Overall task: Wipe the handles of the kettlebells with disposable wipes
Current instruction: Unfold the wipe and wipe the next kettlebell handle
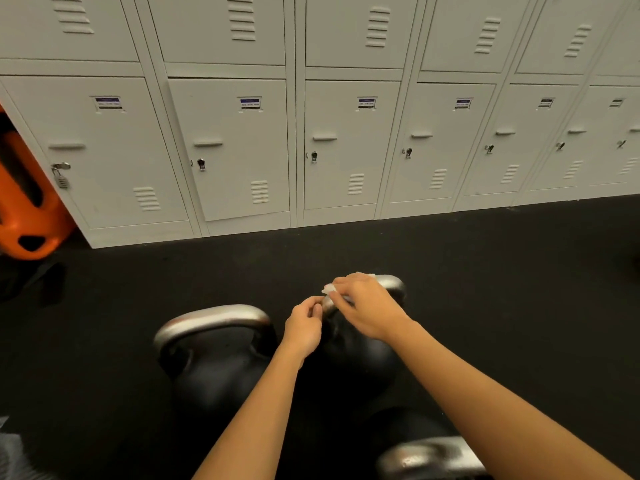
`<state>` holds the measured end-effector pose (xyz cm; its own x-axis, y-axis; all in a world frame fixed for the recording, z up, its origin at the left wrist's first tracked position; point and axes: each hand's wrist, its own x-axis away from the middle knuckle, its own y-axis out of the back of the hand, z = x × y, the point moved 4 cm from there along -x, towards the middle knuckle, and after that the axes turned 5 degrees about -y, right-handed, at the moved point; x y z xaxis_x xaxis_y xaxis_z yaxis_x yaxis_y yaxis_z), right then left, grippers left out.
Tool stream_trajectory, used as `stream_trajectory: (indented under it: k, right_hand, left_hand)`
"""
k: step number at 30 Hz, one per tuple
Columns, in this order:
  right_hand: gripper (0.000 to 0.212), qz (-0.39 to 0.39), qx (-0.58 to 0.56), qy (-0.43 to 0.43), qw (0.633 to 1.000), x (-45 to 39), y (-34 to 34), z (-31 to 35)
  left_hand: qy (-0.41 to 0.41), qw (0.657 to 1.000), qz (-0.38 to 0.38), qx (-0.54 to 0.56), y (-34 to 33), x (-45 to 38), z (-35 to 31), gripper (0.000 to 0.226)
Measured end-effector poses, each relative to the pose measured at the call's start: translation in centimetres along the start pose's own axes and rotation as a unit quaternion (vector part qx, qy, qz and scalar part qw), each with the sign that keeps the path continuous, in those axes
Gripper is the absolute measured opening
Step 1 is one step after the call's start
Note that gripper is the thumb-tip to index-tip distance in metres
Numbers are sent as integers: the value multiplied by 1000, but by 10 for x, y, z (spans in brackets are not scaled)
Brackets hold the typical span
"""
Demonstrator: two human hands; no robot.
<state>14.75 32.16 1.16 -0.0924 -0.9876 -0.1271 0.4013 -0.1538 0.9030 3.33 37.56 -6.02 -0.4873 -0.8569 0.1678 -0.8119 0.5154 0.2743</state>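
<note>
Bare forearms reached from the bottom edge toward mid-frame. The right hand lay over the far kettlebell's handle, fingers clamped on a crumpled white wipe (only its ends showed) pressed to the steel just right of centre. The left hand met it from the left, fingertips pinched on the wipe's near edge. That kettlebell was black with a dull silver handle, as was its neighbour lower left. Both stood on dark flooring before grey lockers.
</note>
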Motion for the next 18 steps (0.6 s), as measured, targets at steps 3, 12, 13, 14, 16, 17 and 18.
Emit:
stream_trajectory:
  k: [3, 12, 13, 14, 16, 17, 18]
  right_hand:
    - [29, 39, -53, 34, 997, 7, -2, -2]
    - [29, -11, -61, -19, 998, 4, 1, -10]
    - [28, -7, -67, -4, 998, 7, 2, -10]
    - [28, -5, -89, -4, 996, 10, 5, -13]
    - [28, -15, -138, -36, 990, 11, 10, -22]
    - [30, -27, -148, -55, 987, 9, 10, -28]
    - [33, -40, -145, -66, 986, 7, 12, -30]
  left_hand:
    - [-2, 1000, 8, -2, 1, -1, 0, 28]
    - [11, 1000, 8, 3, 1, -1, -1, 26]
    - [11, 1000, 9, 2, 1, -2, -1, 27]
    - [12, 1000, 9, 1, 1, -2, -1, 27]
    - [15, 1000, 9, 1, 0, -2, 0, 27]
    - [18, 1000, 8, 0, 0, -3, 1, 27]
    - [21, 1000, 6, 0, -1, -3, 1, 28]
